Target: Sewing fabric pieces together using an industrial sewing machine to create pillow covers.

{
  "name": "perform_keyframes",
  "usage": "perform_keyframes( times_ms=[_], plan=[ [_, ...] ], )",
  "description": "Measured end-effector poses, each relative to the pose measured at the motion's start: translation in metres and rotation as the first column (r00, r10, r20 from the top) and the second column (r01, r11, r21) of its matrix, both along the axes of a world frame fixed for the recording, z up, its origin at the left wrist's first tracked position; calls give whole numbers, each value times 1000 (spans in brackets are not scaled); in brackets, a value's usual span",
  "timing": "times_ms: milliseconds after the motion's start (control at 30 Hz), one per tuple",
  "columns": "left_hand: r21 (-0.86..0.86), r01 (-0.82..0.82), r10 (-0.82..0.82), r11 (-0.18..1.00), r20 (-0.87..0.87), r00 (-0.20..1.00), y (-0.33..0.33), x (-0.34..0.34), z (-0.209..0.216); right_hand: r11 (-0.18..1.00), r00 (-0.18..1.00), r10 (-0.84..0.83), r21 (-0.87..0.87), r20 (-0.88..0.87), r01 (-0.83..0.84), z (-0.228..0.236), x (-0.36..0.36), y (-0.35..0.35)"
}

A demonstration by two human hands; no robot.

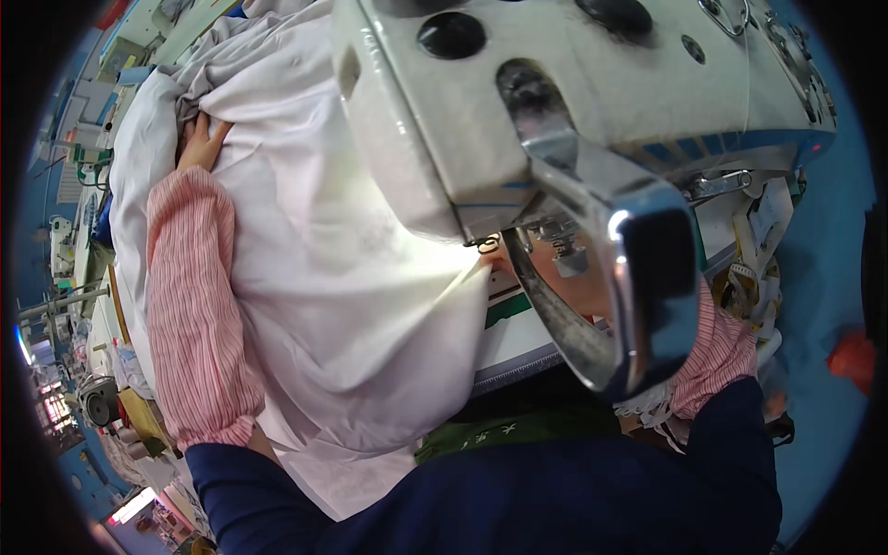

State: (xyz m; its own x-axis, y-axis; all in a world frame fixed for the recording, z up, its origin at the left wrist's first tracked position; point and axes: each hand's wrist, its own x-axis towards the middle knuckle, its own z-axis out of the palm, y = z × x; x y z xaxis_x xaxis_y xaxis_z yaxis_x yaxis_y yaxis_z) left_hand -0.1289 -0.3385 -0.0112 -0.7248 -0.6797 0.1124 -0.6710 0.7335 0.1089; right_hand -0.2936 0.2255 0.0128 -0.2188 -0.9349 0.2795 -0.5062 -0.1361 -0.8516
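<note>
A large white cloth (324,305) drapes over the sewing table and hangs toward my lap. At the far left, my left hand (201,146) rests on it beside some bunched folds, thumb and fingers apart. The sewing machine head (444,120) stands over the cloth's right side. A shiny metal lever (652,268) loops down in front and covers much of my right hand (575,282). The right fingertips are at the cloth's edge by the presser foot (566,252), and creases run together there, as in a pinch. Pink striped sleeve covers are on both forearms.
A measuring tape strip (518,370) lies along the table's front edge. To the right hang loose fabric strips (763,231), with a red object (851,359) beyond on the blue floor. Other sewing machines (63,250) and workbenches line the left side.
</note>
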Motion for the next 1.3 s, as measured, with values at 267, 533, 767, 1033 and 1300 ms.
perform_keyframes(
  times_ms=[267,533,767,1033,1300],
  plan=[
    [-168,330,-100,929,743,661,93,-70,31,972,906,-76,172,-417,161,-14,-3,-1],
    [391,456,-489,800,-18,872,247,105,128,984,894,169,118,-416,-131,13,65,2],
    [217,441,-423,871,-123,898,399,286,93,936,824,353,172,-444,-308,22,165,14],
    [-196,341,-343,919,22,939,408,342,42,944,785,324,125,-528,-306,24,239,45],
    [-367,235,-243,900,24,970,281,356,57,980,876,181,5,-448,-199,66,234,81]
  ],
)
